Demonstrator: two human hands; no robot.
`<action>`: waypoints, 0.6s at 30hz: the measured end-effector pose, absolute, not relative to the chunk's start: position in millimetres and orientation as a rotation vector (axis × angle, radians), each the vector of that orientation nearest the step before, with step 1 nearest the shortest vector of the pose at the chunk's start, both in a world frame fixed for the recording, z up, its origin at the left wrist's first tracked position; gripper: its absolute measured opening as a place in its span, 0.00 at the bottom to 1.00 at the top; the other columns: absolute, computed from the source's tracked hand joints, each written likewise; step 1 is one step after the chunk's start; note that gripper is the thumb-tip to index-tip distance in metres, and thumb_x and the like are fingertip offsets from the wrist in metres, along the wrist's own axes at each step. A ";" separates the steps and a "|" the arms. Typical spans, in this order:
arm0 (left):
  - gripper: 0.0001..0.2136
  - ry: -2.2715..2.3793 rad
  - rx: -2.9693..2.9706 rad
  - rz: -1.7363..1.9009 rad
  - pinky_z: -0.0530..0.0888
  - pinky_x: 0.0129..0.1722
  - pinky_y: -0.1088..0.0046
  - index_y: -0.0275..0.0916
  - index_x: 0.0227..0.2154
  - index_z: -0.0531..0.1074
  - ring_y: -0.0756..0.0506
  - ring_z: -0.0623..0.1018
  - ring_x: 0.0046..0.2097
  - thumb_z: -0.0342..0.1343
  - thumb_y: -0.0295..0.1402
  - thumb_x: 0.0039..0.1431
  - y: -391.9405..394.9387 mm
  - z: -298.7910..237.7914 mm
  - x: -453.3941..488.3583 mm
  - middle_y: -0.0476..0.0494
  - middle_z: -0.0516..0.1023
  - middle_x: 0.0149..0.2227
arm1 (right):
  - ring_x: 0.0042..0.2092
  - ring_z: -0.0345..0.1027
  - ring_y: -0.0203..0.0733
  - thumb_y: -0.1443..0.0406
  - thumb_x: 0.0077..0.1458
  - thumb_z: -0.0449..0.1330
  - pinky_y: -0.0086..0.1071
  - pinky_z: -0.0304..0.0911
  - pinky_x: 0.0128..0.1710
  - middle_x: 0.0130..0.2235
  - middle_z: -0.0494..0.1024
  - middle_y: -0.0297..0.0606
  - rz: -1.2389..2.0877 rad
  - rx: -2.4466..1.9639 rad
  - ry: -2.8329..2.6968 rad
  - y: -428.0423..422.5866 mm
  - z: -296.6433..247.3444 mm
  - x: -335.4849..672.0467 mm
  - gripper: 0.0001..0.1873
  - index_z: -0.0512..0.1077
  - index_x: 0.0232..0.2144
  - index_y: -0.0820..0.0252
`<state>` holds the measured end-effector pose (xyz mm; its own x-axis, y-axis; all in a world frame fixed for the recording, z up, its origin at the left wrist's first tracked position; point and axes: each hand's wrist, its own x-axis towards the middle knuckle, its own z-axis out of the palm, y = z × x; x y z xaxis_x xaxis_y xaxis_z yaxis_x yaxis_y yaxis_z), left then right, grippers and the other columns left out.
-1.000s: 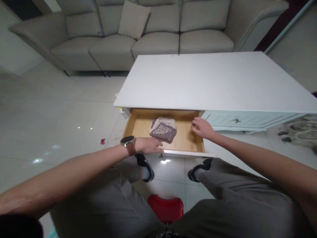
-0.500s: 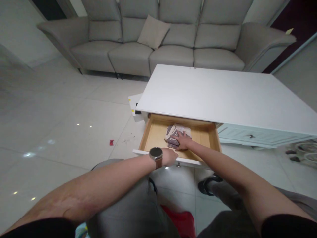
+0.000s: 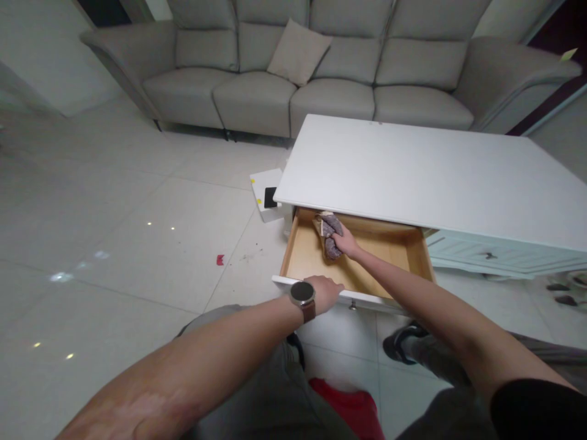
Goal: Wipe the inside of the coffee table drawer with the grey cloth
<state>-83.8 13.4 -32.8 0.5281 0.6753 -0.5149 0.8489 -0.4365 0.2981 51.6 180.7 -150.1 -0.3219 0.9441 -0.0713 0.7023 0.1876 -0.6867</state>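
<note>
A patterned purple-and-cream cloth (image 3: 331, 237) is bunched in my right hand (image 3: 347, 241), whose fingers are closed round its right side. The cloth is tilted inside the pulled-out wooden drawer (image 3: 302, 260), toward its left back part. My left hand (image 3: 324, 292), with a round-faced watch (image 3: 302, 293) on its wrist, is closed over the top edge of the drawer's white front (image 3: 380, 300). A small metal knob (image 3: 353, 305) shows on that front just right of this hand.
The white coffee table (image 3: 413, 171) spans the right, with a second drawer front (image 3: 504, 253). A white box (image 3: 266, 178) stands at its left end. Behind is a grey sofa (image 3: 257, 95). A red scrap (image 3: 220, 260) lies on the tiles, and a red item (image 3: 348, 406) below me.
My right hand has gone from lying spread on the cloth to gripping it, and the cloth is now bunched and tipped up. My left hand keeps its place on the drawer front.
</note>
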 end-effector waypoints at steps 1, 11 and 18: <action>0.19 1.253 2.238 -0.447 0.79 0.43 0.58 0.43 0.56 0.74 0.33 0.83 0.49 0.45 0.27 0.68 11.9 -32.7 -82.9 0.30 0.82 0.48 | 0.61 0.70 0.49 0.67 0.60 0.50 0.48 0.64 0.64 0.62 0.76 0.40 0.943 -1.508 -2.010 182.7 -149.2 34.7 0.35 0.59 0.70 0.55; 0.23 1.306 2.177 -0.478 0.79 0.45 0.52 0.51 0.61 0.72 0.30 0.82 0.52 0.48 0.27 0.68 7.3 -22.9 -83.2 0.32 0.83 0.50 | 0.64 0.66 0.50 0.73 0.49 0.55 0.46 0.58 0.68 0.63 0.75 0.41 1.105 -1.343 -1.918 180.2 -157.6 -71.0 0.41 0.65 0.67 0.58; 0.22 1.253 2.229 -0.464 0.79 0.46 0.55 0.46 0.60 0.73 0.32 0.82 0.51 0.46 0.26 0.68 7.3 -22.2 -83.2 0.30 0.82 0.51 | 0.58 0.74 0.48 0.76 0.40 0.56 0.40 0.64 0.62 0.56 0.81 0.38 1.459 -0.673 -2.378 115.3 -147.1 -26.0 0.38 0.78 0.55 0.56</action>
<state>-83.2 7.3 -22.2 0.5091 0.6754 -0.5336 0.8600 -0.4246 0.2831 -26.0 115.3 -147.1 -0.8552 0.5181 -0.0118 0.2453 0.3846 -0.8899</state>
